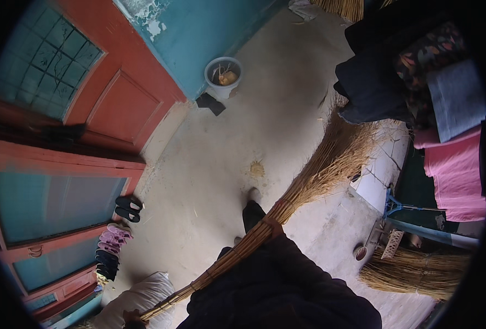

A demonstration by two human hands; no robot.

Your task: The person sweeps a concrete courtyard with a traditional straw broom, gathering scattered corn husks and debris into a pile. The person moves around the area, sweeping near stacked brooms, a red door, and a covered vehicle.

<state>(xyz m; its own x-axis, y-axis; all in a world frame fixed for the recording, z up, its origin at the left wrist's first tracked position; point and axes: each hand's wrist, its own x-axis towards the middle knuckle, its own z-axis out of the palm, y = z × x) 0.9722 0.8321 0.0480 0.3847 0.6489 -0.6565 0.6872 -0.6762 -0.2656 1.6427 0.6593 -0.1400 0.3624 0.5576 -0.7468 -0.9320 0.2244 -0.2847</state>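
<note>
A long straw broom (237, 249) slants across my body from lower left to upper right. Its bound, narrow handle end is in my left hand (133, 316), closed round it at the lower left. Further up, where the bundle widens, my right hand (276, 226) is wrapped round the stalks; part of its fingers is hidden by them. The loose, bushy bristles (344, 151) fan out toward the hanging clothes at the upper right. My dark sleeve (309, 268) covers the right arm.
A white sack (144, 293) lies beside my left hand. Several pairs of shoes (111, 244) line the red door (62, 241). Ahead stands a bucket (222, 86) near a blue wall. Clothes (457, 175) hang at right, above a bundle of straw (416, 271).
</note>
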